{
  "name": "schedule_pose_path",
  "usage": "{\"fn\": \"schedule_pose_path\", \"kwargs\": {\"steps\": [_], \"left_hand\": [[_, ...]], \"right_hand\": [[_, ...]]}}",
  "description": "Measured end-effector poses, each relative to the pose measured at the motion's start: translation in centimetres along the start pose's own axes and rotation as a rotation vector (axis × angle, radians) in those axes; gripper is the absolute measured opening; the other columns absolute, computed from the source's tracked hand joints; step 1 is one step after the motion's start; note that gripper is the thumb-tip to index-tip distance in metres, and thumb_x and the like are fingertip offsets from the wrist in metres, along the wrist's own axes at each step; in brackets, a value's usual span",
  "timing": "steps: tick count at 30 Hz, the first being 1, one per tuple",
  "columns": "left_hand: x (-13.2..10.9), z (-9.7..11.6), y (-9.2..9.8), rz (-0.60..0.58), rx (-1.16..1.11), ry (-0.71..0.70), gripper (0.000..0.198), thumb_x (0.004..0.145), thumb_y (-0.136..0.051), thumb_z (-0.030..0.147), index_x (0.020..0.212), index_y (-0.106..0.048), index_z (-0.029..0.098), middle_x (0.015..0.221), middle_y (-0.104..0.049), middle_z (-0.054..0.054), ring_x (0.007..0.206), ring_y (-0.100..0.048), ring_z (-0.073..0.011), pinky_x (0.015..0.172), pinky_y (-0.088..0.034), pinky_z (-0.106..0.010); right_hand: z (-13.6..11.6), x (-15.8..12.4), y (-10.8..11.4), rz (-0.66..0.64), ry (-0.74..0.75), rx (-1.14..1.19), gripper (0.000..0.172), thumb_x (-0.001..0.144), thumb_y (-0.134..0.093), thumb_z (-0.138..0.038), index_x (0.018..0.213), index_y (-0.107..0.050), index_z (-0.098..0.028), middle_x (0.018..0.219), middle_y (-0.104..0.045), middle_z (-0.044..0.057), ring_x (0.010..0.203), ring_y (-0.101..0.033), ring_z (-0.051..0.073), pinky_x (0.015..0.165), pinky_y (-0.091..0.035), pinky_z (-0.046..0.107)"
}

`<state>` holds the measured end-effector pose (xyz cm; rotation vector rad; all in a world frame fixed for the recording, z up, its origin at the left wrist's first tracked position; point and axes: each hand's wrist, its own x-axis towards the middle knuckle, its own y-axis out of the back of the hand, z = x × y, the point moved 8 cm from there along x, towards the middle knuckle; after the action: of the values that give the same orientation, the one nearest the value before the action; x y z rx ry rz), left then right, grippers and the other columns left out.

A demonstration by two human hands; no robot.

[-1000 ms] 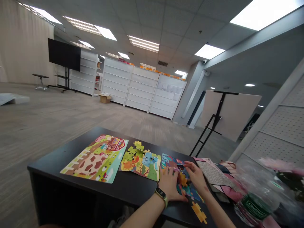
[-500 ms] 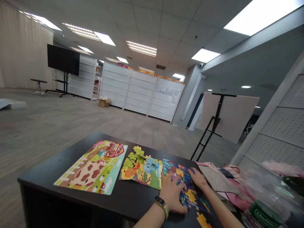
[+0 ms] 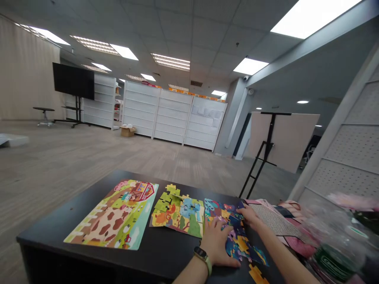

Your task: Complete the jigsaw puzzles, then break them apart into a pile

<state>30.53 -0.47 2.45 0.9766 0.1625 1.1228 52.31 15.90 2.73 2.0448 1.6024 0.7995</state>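
A dark blue, colourful jigsaw puzzle (image 3: 233, 223) lies on the black table under both hands. My left hand (image 3: 216, 241), with a watch on its wrist, rests on the puzzle's left and lower part with fingers spread. At its upper right edge, my right hand (image 3: 250, 217) has its fingers closed on a dark blue puzzle piece (image 3: 240, 206); the fingertips are partly hidden. Left of them sits a partly joined animal puzzle (image 3: 180, 213) with green pieces (image 3: 167, 199) at its upper left. A loose yellow-orange piece (image 3: 257, 274) lies near the front edge.
A finished-looking farm picture (image 3: 115, 215) with a cow lies on the left of the black table (image 3: 160, 256). To the right are folded pink and grey fabrics (image 3: 278, 221) and clear plastic bottles (image 3: 334, 252). An easel board (image 3: 284, 138) stands behind.
My right hand has shifted slightly up and right along the puzzle's edge, its fingers now closer together. My left hand stays spread on the puzzle. The view has tilted a little.
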Motion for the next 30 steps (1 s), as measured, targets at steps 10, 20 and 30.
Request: {"fn": "schedule_pose_path", "kwargs": {"steps": [10,20,30], "left_hand": [[0.8,-2.1,-1.4,0.115,0.065,0.175,0.14,0.045,-0.078,0.076,0.159,-0.01,0.031,0.165,-0.01,-0.012,0.149,-0.009,-0.0471,0.119,-0.014,-0.063],[1.0,-2.2,-1.9,0.132,0.141,0.187,0.089,0.072,-0.064,0.073,0.145,-0.043,0.027,0.16,-0.029,-0.013,0.147,-0.021,-0.0429,0.12,-0.012,-0.06],[0.9,-1.3,-1.3,0.228,0.152,0.172,0.067,0.096,-0.048,0.043,0.157,-0.023,0.026,0.161,-0.028,-0.014,0.146,-0.028,-0.036,0.117,-0.016,-0.06]], "right_hand": [[-6.4,-5.4,-4.8,-0.34,0.217,0.052,0.024,0.075,-0.071,-0.031,0.094,-0.073,-0.017,0.087,-0.074,0.003,0.083,-0.068,0.02,0.076,-0.055,0.033],[0.0,-13.1,2.0,-0.095,0.147,-0.106,0.071,0.075,-0.056,-0.061,0.128,-0.062,-0.014,0.137,-0.059,0.02,0.133,-0.049,0.036,0.116,-0.031,0.049],[-1.0,-18.0,-0.4,0.249,0.075,-0.366,0.067,0.082,-0.052,-0.058,0.134,-0.057,-0.017,0.128,-0.063,0.018,0.118,-0.055,0.042,0.101,-0.039,0.056]]}}
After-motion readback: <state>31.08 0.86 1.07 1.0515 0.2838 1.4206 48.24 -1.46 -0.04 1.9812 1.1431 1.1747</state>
